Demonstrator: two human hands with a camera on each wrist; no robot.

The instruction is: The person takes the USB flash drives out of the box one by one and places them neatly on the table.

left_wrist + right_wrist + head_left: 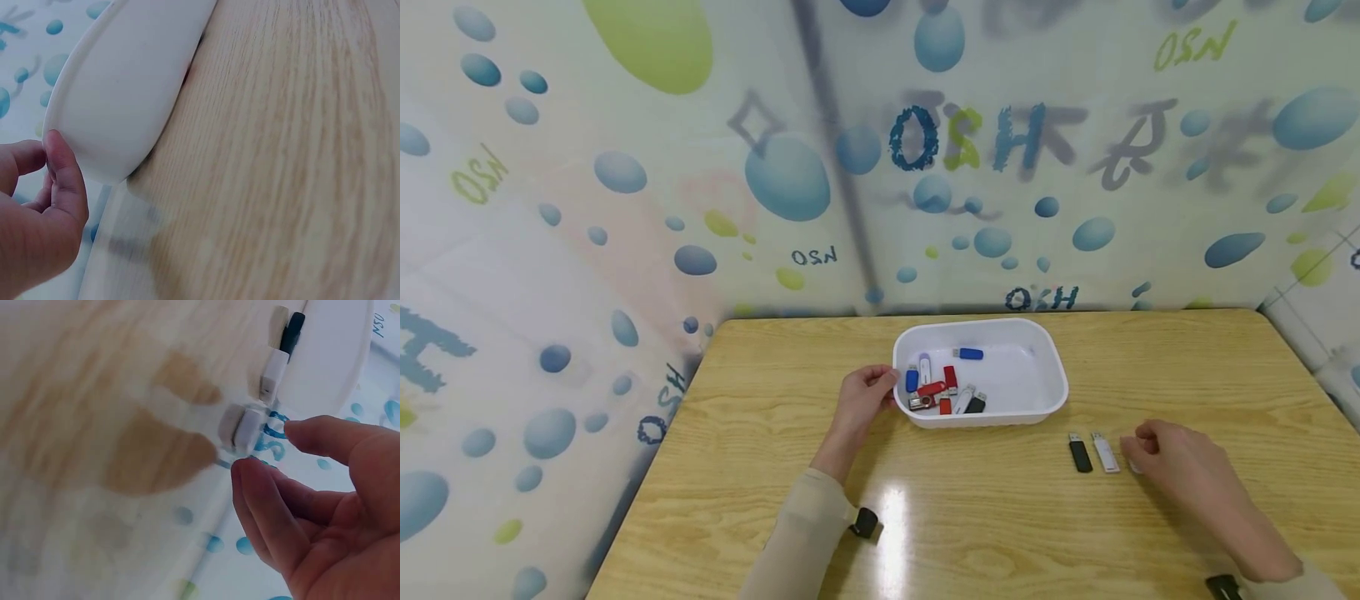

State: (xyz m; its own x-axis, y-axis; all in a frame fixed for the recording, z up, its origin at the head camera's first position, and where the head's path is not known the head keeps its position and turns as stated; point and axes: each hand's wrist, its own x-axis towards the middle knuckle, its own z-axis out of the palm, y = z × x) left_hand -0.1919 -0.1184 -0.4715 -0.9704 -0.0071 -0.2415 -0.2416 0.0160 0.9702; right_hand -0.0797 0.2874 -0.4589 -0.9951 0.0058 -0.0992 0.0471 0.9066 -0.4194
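Note:
My left hand [867, 398] pinches the left rim of a white plastic tray [1000, 421] between thumb and fingers. The left wrist view has the thumb and fingertips meeting at the edge of the tray [125, 94]. To the right of the tray lie a black USB stick [1080, 455], a white USB stick [1106, 455] and a second white USB stick [1136, 468], partly covered by my right hand [1187, 467]. In the right wrist view, thumb and fingers stand apart, just short of the nearest white stick [248, 430].
Inside the tray, several USB sticks crowd the left side: red ones [951, 379], blue, white and black. One blue stick [972, 354] lies near its back wall. The wooden table [760, 392] ends at a patterned curtain [760, 275] behind and to the left.

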